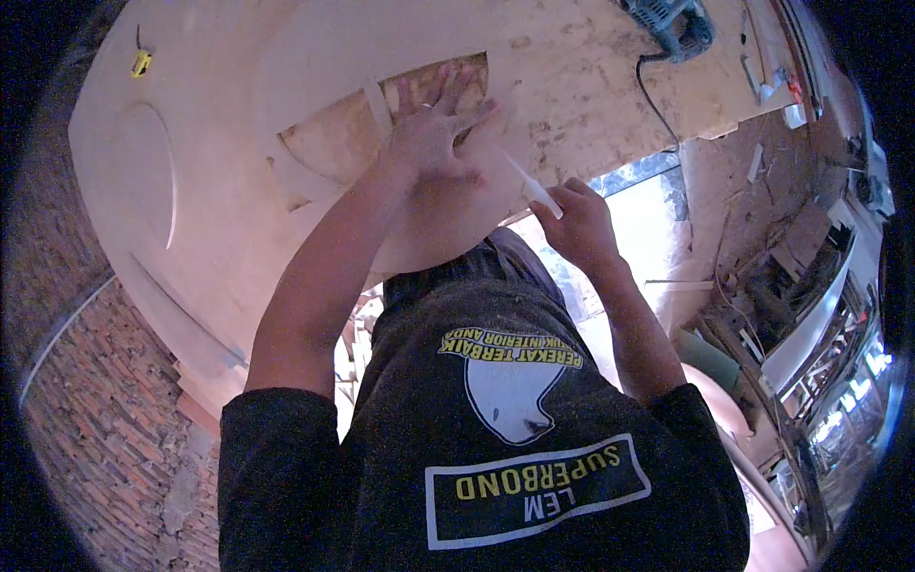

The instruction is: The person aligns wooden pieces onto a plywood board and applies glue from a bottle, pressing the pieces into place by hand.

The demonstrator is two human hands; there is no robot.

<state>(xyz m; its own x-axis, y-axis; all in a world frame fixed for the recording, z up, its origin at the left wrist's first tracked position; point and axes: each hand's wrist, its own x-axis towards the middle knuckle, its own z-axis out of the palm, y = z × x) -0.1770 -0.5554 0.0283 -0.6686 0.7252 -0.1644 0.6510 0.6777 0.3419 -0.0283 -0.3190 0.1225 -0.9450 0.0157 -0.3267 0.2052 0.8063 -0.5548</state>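
My left hand (438,129) lies with its fingers spread on a thin pale wooden sheet (438,224). The fingertips reach over the right-hand cut-out (472,71), and a second cut-out (334,138) lies to its left, past a narrow strip. Near the sheet's rounded edge, my right hand (579,224) is closed around a slim white tool (536,187). Its thin end points up and left toward the sheet. Whether that end touches the sheet, and whether it carries a blade, I cannot make out.
A blue-green power tool (672,27) with a dark cable (652,103) rests at the far right of the worktop (572,91). A yellow tape measure (141,64) is at far left. Wood scraps (801,253) crowd the right; a brick wall (114,400) stands left.
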